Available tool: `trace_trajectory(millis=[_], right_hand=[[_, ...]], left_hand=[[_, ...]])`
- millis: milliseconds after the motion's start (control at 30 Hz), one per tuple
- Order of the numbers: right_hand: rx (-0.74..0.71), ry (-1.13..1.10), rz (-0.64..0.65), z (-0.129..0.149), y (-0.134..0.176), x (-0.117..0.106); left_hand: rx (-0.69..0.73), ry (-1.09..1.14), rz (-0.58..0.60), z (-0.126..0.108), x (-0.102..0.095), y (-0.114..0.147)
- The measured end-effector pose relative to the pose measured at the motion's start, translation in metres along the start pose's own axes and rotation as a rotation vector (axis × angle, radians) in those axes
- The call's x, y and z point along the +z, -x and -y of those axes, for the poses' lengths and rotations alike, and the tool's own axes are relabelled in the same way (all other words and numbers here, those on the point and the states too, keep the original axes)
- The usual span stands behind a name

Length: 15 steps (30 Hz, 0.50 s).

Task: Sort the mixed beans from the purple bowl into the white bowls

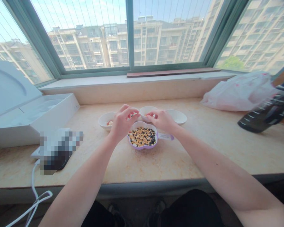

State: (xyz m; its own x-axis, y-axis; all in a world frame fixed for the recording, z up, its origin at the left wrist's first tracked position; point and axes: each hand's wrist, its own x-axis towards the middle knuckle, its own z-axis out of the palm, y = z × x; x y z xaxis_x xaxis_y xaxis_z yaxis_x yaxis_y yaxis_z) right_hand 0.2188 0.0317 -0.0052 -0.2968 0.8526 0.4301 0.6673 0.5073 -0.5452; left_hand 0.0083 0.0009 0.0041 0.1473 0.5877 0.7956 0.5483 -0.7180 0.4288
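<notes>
A purple-rimmed, flower-shaped bowl [144,147] of mixed yellow and black beans stands in front of me. My left hand [123,121] hovers over its far left side, fingers curled toward the thumb; what they hold, if anything, I cannot make out. Some dark beans show behind those fingers. At the middle white bowl [148,107], my right hand [162,120] has its fingertips pinched together over the near rim; any bean in them is too small to see. A left white bowl [102,121] contains a few red and pale pieces. To the right sits another white bowl [181,116].
A purple-ended handle or tag [167,136] sticks out right of the flower bowl. On the left are an open white box [72,108], a blurred-out dark device [59,157] and a white cable [33,181]. A plastic bag [239,91] and a dark bottle [262,112] occupy the right.
</notes>
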Motion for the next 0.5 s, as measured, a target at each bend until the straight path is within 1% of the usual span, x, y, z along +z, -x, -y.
trace_trajectory(millis=[67,167,233,300,400,500], right_hand=[[0.042,-0.167,0.056,0.0031,0.0006,-0.0006],[0.074,-0.410,0.207,0.0053,0.0023,-0.0021],[0.081,-0.493,0.316,0.0055,0.0037,-0.0030],[0.093,-0.563,0.392,0.0057,0.0050,-0.0032],[0.126,-0.666,0.436,0.0072,0.0057,-0.0031],[0.171,-0.735,0.468,0.0095,0.0054,-0.0044]], left_hand=[[0.000,-0.007,0.085,0.0015,0.0017,0.0010],[0.006,-0.018,0.201,0.0039,0.0036,0.0026],[0.016,-0.017,0.264,0.0050,0.0042,0.0036],[0.021,-0.016,0.318,0.0054,0.0042,0.0042],[0.013,-0.014,0.374,0.0042,0.0035,0.0045],[0.013,-0.004,0.376,0.0024,0.0028,0.0044]])
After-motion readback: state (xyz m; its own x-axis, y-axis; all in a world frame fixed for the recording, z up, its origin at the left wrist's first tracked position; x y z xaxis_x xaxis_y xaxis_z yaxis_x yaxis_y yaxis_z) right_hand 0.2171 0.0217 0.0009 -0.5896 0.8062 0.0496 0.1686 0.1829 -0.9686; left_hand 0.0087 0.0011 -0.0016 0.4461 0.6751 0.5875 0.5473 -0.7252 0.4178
